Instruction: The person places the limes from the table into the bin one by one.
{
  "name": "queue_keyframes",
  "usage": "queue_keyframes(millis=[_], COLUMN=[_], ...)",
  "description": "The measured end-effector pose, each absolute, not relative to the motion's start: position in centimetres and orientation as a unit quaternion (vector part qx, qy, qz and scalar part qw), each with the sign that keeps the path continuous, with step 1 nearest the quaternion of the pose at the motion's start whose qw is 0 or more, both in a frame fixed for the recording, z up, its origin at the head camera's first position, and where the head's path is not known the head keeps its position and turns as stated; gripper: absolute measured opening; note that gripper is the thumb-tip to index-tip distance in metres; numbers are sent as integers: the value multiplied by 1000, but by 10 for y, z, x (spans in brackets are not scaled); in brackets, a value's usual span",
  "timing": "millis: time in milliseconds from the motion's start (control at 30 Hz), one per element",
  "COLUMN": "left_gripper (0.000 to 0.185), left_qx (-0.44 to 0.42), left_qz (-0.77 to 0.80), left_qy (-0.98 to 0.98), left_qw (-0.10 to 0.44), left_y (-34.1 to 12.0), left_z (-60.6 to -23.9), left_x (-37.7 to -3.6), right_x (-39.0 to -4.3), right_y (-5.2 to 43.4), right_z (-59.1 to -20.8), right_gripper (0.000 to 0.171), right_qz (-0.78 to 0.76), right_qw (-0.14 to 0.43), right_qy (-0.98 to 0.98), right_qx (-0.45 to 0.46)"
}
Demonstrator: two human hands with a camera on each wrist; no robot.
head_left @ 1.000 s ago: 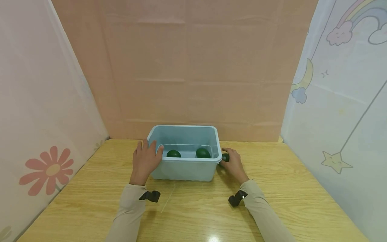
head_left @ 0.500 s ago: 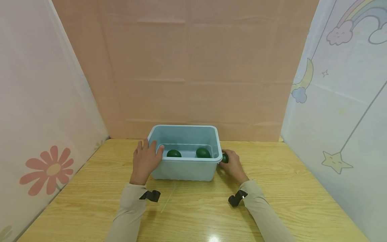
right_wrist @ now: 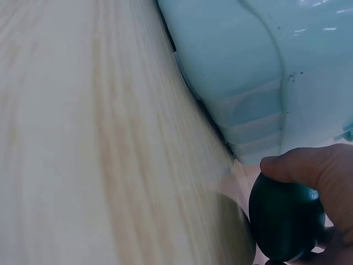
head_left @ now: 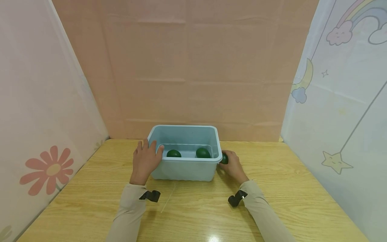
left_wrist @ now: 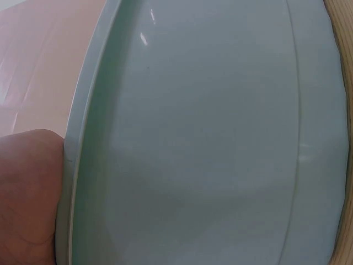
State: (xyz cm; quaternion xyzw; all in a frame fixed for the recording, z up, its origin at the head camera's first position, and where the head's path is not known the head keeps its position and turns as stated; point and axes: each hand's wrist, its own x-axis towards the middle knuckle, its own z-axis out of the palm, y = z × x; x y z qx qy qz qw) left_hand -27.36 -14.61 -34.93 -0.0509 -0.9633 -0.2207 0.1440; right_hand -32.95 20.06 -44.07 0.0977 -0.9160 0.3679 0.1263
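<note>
A light blue plastic box (head_left: 185, 169) stands on the wooden table. Two dark green avocados lie inside it, a left avocado (head_left: 173, 154) and a right avocado (head_left: 203, 153), both partly hidden by the front rim. My left hand (head_left: 145, 162) holds the box's front left corner, thumb over the rim and fingers along the left side. Just outside the box's right wall, my right hand (head_left: 232, 164) grips another dark green avocado (right_wrist: 284, 218) between thumb and fingers. Below that one, a rounded olive-brown shape (right_wrist: 231, 229) shows in the right wrist view; whether it is an object or a shadow, I cannot tell.
The wooden table (head_left: 187, 215) extends to both sides and in front of the box. A peach-coloured backdrop (head_left: 193, 67) rises behind it. Patterned cloth walls flank the table, a left wall (head_left: 45, 111) and a right wall (head_left: 341, 117).
My right hand has lowered slightly with the avocado, which has come down beside the box's right rim. The left hand, the box and the avocados in it have stayed put.
</note>
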Motion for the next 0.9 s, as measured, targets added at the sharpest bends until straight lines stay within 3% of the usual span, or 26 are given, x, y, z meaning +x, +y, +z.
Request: queue_keyframes(millis=[900], left_gripper=[58], left_qx=[-51], left_qz=[-221], left_qy=[-963], left_qw=[144], left_y=[-147], left_z=[-351], left_x=[-276], right_x=[-329], right_y=[202], right_z=[-439], right_gripper=[48], right_qz=[395], right_qw=[125], right_qy=[-906], right_qx=[89])
